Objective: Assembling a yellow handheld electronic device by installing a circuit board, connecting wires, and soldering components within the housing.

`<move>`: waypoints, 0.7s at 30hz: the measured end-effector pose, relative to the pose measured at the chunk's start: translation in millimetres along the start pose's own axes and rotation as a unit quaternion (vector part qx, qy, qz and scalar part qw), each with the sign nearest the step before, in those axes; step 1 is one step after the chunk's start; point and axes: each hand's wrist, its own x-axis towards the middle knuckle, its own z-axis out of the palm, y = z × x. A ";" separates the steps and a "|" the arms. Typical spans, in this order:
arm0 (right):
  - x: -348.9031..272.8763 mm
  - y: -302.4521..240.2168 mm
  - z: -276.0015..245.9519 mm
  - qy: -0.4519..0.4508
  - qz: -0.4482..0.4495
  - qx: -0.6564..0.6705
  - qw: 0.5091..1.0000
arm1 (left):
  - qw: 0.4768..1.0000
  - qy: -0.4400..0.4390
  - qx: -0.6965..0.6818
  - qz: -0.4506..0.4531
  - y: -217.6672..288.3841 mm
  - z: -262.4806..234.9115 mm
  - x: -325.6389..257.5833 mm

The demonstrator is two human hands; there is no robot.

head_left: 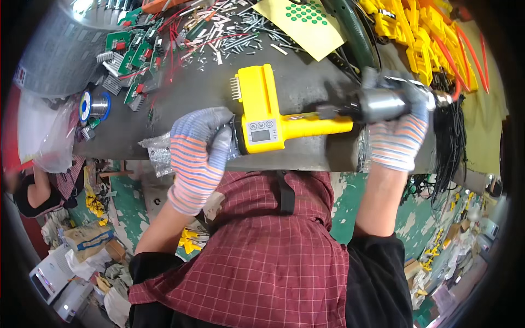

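On the dark worktable lies a yellow plastic handheld device [265, 104] with a small grey screen and buttons, a handle stretching right, and a row of metal pins at its upper left. My left hand [199, 150], in a striped knit glove, is closed on the black end at the device's lower left. In my right hand [402, 128], also gloved, is a silver and black power screwdriver [385, 105] with a red hose. Its blurred tip points left, over the yellow handle; whether it touches a screw cannot be made out.
Loose screws [243, 38] and green circuit boards [123, 52] with wires lie at the back left, near a solder spool [94, 106]. A yellow sheet [306, 24] with green dots lies at the back. Yellow housings [415, 38] and black cables [451, 136] crowd the right.
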 end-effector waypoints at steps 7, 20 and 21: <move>74.4 -133.3 -77.4 -0.067 -0.040 -0.210 0.974 | 0.988 -0.076 0.031 0.131 -0.6 -51.0 35.9; 172.6 -184.0 -190.5 -0.087 -0.131 -0.596 0.787 | 0.934 0.036 0.193 0.297 -19.1 -46.3 43.3; 165.1 -177.0 -178.2 -0.073 -0.167 -0.623 0.761 | 0.936 0.035 0.195 0.292 -27.7 -38.5 35.7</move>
